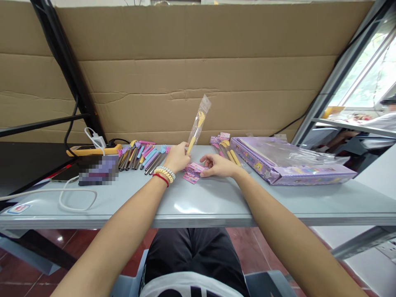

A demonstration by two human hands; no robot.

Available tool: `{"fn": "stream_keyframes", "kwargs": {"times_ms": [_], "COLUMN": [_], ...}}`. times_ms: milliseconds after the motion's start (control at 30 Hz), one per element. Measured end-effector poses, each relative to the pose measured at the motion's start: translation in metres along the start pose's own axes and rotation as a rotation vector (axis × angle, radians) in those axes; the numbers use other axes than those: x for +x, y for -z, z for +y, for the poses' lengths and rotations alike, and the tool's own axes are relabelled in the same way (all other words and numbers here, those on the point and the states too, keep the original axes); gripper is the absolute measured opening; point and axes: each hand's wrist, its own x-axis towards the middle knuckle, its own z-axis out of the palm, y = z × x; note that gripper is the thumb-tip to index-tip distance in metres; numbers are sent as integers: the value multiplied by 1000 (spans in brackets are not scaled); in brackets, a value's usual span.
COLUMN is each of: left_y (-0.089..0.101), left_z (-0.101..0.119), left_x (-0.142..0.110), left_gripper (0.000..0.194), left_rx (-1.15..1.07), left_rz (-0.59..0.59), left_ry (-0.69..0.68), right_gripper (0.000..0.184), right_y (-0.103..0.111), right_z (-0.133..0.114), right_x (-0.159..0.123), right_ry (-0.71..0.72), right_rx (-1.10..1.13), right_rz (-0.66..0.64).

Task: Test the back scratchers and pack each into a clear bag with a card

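Observation:
My left hand (178, 158) is closed around the lower end of a yellow pen (192, 144) in a clear plastic sleeve (202, 107). The sleeve stands tilted up and to the right, with a yellow topper inside. My right hand (219, 166) is at a small pile of pink printed cards (192, 172) on the table, its thumb and fingers curled at the edge of a card. Left of my hands lie many colourful pens (150, 156) with shaped toppers. Right of them, several more pens, yellow and pink (230, 152), lie beside further pink cards (223, 136).
A purple printed box (309, 175) with clear plastic on top stands at the right. On the left are a yellow-edged device (74, 152), a blurred purple object (99, 170) and a white cable (77, 209). A cardboard sheet (198, 74) walls off the table's back.

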Motion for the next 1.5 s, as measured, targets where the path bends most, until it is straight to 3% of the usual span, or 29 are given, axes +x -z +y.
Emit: {"fn": "stream_keyframes", "kwargs": {"times_ms": [167, 367, 533, 733, 967, 1233, 1500], "left_y": [0, 1, 0, 0, 1, 2, 4], "left_z": [1, 1, 0, -1, 1, 0, -6], "left_x": [0, 0, 0, 0, 0, 1, 4], "left_gripper": [38, 37, 37, 36, 37, 37, 35], "left_rx": [-2, -3, 1, 5, 4, -34, -2], "left_rz": [7, 3, 15, 18, 6, -12, -80], "left_ry": [-1, -9, -16, -24, -7, -23, -70], "right_gripper": [64, 67, 65, 48, 26, 25, 24], "right_y": [3, 6, 6, 6, 4, 5, 15], "right_z": [-7, -9, -7, -5, -3, -6, 0], "right_x": [-4, -6, -5, -4, -2, 1, 1], "right_ry": [-179, -312, -170, -7, 107, 62, 27], "right_rx": [238, 375, 330, 85, 271, 388, 375], "right_rz": [-49, 78, 54, 54, 93, 279, 615]}}
